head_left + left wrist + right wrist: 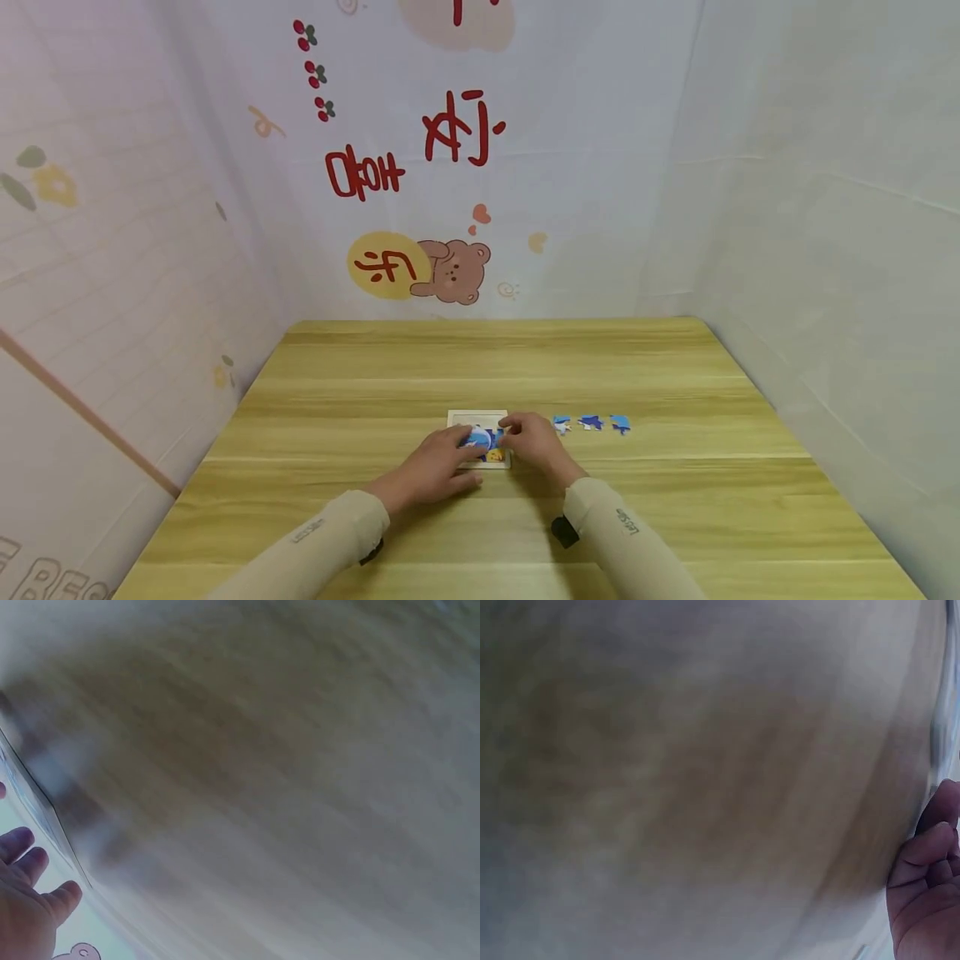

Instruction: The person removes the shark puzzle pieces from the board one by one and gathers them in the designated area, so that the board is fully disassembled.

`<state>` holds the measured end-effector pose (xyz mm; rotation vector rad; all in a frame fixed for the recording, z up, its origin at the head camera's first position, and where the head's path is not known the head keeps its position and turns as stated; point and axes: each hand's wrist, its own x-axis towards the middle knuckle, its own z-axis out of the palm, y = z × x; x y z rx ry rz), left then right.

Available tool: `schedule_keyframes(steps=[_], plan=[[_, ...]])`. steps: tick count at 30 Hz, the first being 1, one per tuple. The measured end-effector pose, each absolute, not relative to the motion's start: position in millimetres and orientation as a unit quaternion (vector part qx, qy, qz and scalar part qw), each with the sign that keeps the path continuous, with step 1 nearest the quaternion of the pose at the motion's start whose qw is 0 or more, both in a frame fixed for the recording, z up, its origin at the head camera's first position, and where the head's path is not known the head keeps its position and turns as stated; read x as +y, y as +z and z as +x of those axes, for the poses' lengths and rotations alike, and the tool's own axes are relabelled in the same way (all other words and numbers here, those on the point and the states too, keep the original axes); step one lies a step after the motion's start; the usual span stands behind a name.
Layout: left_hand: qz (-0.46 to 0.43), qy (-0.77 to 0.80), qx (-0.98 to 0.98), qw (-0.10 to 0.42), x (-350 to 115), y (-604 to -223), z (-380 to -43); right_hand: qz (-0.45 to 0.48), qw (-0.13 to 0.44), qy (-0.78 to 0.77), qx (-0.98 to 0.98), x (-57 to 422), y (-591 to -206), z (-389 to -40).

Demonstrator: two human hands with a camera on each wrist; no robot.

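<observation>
A jigsaw puzzle in a pale tray point(480, 466) lies on the table, partly filled with blue, white and yellow pieces; the tray's bare base shows along its far side. My left hand point(438, 465) rests over the tray's left part, fingers extended across the fitted pieces. In the left wrist view, the left hand's fingers point(31, 864) spread beside the tray's edge. At the tray's right side my right hand point(534, 439) bends its fingers and pinches a blue puzzle piece point(500, 434), mostly covered by the fingertips. The right wrist view shows curled fingers point(928, 847) at its right edge.
Three loose blue-and-white pieces lie in a row right of the tray: a near piece point(562, 424), a middle piece point(591, 422) and a far-right piece point(620, 423). The wood-grain table point(375, 367) meets printed white sheeting point(585, 208) at the back and sides.
</observation>
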<state>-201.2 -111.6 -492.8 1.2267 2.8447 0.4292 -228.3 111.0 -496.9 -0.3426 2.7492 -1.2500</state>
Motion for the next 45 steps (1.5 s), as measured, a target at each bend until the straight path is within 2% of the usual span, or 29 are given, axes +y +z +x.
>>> schedule_keyframes(steps=[7, 12, 20, 34, 45], plan=[[0.406, 0.123, 0.906, 0.001, -109.7, -496.1, -199.7, -0.107, 0.044, -0.407, 0.906, 110.6, -497.6, -227.8], [0.395, 0.131, 0.909, 0.026, -110.1, -494.7, -199.4, -0.121, 0.041, -0.380, 0.916, 109.5, -496.6, -229.5], [0.377, 0.122, 0.916, 0.065, -110.1, -494.9, -199.2, -0.108, 0.085, -0.396, 0.908, 109.4, -495.1, -234.4], [0.376, 0.116, 0.917, 0.064, -109.2, -497.6, -199.4, -0.087, 0.114, -0.453, 0.880, 110.3, -495.1, -238.6], [0.373, 0.115, 0.918, 0.068, -109.0, -497.6, -197.6, -0.121, 0.083, -0.424, 0.893, 109.0, -500.7, -238.4]])
